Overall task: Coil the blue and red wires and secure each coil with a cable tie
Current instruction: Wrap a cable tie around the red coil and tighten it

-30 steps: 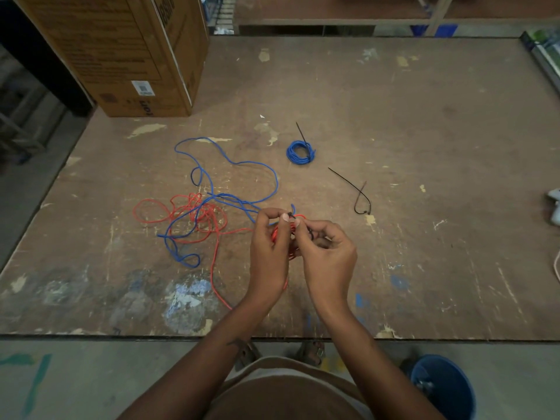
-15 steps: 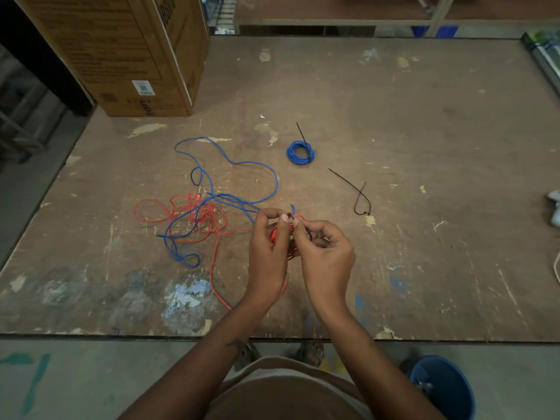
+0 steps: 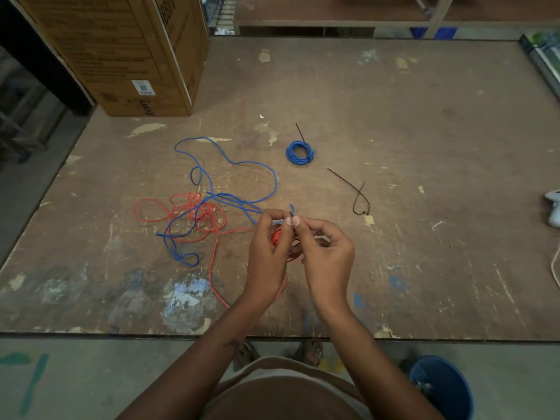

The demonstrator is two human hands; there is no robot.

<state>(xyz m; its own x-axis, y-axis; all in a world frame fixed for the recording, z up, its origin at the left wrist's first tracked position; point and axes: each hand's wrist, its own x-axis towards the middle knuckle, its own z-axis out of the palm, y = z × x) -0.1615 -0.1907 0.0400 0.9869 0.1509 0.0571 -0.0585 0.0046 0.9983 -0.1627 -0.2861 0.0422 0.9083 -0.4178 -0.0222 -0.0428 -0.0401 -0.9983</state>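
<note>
My left hand (image 3: 268, 247) grips a small red wire coil (image 3: 277, 237) above the table, mostly hidden behind the fingers. My right hand (image 3: 325, 253) pinches a thin black cable tie (image 3: 291, 214) at the top of that coil. A loose red wire (image 3: 181, 213) trails left from the coil and tangles with a loose blue wire (image 3: 239, 165). A finished blue coil (image 3: 300, 151) with a black tie lies farther back. A spare black cable tie (image 3: 357, 195) lies looped to the right.
A large cardboard box (image 3: 121, 50) stands at the back left of the worn wooden table (image 3: 424, 147). A white object (image 3: 553, 207) sits at the right edge. A blue bucket (image 3: 439, 386) stands on the floor below right.
Both hands stay together on the red coil, shifting very slightly; my right thumb and forefinger have closed in on the tie at the coil's top.
</note>
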